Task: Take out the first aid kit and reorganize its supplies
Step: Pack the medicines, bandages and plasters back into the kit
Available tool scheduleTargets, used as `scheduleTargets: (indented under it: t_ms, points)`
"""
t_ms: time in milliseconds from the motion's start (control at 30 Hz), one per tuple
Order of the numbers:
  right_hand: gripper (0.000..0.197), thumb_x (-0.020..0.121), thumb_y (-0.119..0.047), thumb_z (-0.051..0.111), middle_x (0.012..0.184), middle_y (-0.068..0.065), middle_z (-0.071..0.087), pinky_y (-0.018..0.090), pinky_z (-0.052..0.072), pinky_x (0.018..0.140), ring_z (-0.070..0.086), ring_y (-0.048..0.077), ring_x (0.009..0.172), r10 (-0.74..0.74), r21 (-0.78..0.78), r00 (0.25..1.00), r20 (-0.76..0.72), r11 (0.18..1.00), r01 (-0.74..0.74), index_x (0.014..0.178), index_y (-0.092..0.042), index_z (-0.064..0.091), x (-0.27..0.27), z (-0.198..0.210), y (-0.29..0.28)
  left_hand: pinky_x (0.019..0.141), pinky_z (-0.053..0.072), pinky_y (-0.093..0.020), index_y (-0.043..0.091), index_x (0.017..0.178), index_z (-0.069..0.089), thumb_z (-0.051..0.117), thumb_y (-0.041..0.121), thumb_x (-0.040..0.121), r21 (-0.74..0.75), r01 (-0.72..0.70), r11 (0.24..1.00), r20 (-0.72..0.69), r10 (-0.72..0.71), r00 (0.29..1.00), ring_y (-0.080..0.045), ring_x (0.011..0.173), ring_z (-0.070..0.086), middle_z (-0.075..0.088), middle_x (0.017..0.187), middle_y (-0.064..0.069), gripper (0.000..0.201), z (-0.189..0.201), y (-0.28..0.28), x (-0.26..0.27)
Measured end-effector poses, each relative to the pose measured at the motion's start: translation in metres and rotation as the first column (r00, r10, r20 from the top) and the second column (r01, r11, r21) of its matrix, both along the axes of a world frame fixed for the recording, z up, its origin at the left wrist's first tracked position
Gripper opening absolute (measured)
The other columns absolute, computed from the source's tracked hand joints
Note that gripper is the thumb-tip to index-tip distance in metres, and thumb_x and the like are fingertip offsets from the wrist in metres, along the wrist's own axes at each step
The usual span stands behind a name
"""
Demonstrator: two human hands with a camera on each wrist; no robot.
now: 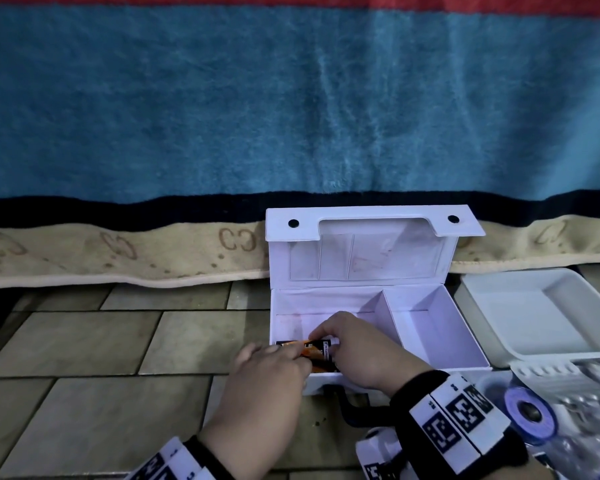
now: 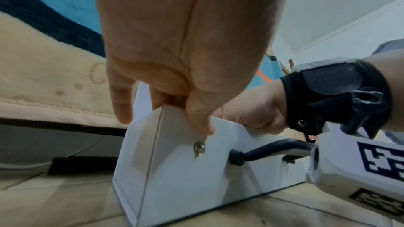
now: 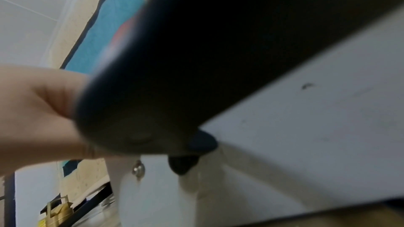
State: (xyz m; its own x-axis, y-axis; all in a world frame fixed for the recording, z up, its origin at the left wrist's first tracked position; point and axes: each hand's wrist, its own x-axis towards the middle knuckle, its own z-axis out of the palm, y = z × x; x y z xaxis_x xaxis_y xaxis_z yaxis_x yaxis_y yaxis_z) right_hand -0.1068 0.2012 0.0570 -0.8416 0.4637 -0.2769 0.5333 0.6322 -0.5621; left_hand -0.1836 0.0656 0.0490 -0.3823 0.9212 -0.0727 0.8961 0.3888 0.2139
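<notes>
1. Your right hand (image 1: 359,351) reaches down over the near wall of the white open-lidded first aid box (image 1: 440,341), fingers curled round the capped end of a black-and-orange ointment tube (image 1: 312,351).
2. Your left hand (image 1: 267,372) pinches the tube's other end, thumb on the box's outer front.
3. The tube lies in the left compartment, largely hidden by both hands.
4. A white plastic tray (image 1: 534,306) sits right of the box.

one white kit box (image 1: 430,327) with two compartments, one tube (image 1: 312,351), two hands, one white tray (image 1: 548,313), one purple tape roll (image 1: 530,415)
</notes>
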Motion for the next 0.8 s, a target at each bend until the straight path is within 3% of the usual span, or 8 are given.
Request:
scheduleTargets:
  t_ms: [200,333,367,433,533,600,700,800]
  points:
    - [0.042,0.092,-0.004,0.043,0.134,-0.001,0.051,0.017,0.037,0.097,0.049,0.013,0.122,0.004,-0.034,1.0,0.017,0.999,-0.003,0.13,-0.02,0.053,0.0,-0.003,-0.001,0.111,0.01,-0.031,0.026,0.111,0.053,0.037,0.018,0.095,-0.05,-0.01,0.999,-0.019,0.009,1.0,-0.006,0.134,0.032,0.03,0.149,0.017,0.025,0.001,-0.002,-0.001]
    - [0.047,0.089,0.005,0.042,0.127,-0.006,0.05,0.005,0.034,0.088,0.047,0.003,0.109,-0.088,-0.002,0.974,-0.209,0.996,0.089,0.124,-0.023,0.056,0.007,0.002,-0.005,0.109,0.018,-0.034,0.027,0.111,0.058,0.042,0.017,0.093,-0.03,0.029,0.999,-0.061,-0.031,0.998,-0.008,0.132,0.038,0.038,0.145,0.015,0.026,0.001,0.0,-0.004]
    - [0.049,0.087,0.009,0.04,0.122,-0.007,0.052,-0.001,0.031,0.083,0.046,-0.001,0.103,-0.118,0.007,0.951,-0.287,0.992,0.125,0.12,-0.022,0.058,0.012,0.006,-0.006,0.105,0.027,-0.041,0.027,0.101,0.063,0.049,0.015,0.089,0.001,0.049,0.999,-0.065,-0.048,0.997,-0.009,0.123,0.049,0.05,0.135,0.015,0.022,0.002,0.001,-0.005]
    - [0.051,0.084,0.015,0.039,0.109,-0.013,0.05,-0.008,0.027,0.079,0.044,-0.006,0.095,-0.17,0.008,0.911,-0.377,0.982,0.187,0.115,-0.02,0.062,0.026,0.015,-0.01,0.07,0.052,-0.041,0.028,0.07,0.066,0.074,0.023,0.06,0.028,0.099,0.995,-0.098,-0.096,0.991,-0.008,0.08,0.069,0.067,0.089,0.016,0.014,0.006,-0.001,-0.008]
    - [0.044,0.089,0.007,0.041,0.105,-0.017,0.048,-0.002,0.032,0.087,0.044,-0.004,0.1,-0.259,0.003,0.873,-0.414,0.958,0.285,0.11,-0.024,0.062,0.055,0.027,-0.015,0.044,0.044,-0.019,0.033,0.057,0.058,0.089,0.033,0.025,-0.024,0.113,0.993,-0.115,-0.115,0.987,-0.002,0.051,0.061,0.058,0.058,0.017,0.045,-0.002,-0.001,-0.011]
    - [0.038,0.092,0.001,0.043,0.108,-0.018,0.05,0.009,0.038,0.092,0.047,-0.005,0.099,-0.334,-0.013,0.84,-0.428,0.931,0.364,0.107,-0.028,0.063,0.078,0.033,-0.017,0.05,0.041,-0.022,0.033,0.066,0.061,0.09,0.031,0.034,0.042,0.131,0.991,-0.145,-0.124,0.982,-0.007,0.061,0.064,0.059,0.066,0.016,0.043,0.005,0.0,-0.007]
    - [0.036,0.091,-0.002,0.047,0.11,-0.02,0.053,0.004,0.037,0.081,0.046,-0.017,0.094,-0.427,-0.011,0.788,-0.443,0.882,0.471,0.102,-0.033,0.063,0.114,0.04,-0.022,0.069,0.043,-0.03,0.033,0.085,0.062,0.081,0.03,0.062,0.086,0.157,0.984,-0.04,-0.155,0.987,-0.014,0.085,0.064,0.062,0.087,0.014,0.03,0.026,0.008,0.013]
    - [0.037,0.088,-0.003,0.051,0.105,-0.019,0.058,0.012,0.041,0.079,0.054,-0.007,0.095,-0.53,-0.017,0.718,-0.451,0.809,0.587,0.093,-0.038,0.063,0.154,0.045,-0.026,0.082,0.041,-0.033,0.032,0.094,0.063,0.072,0.034,0.075,0.093,0.251,0.964,-0.025,-0.249,0.968,-0.016,0.098,0.062,0.063,0.099,0.014,0.021,0.037,0.019,0.039]
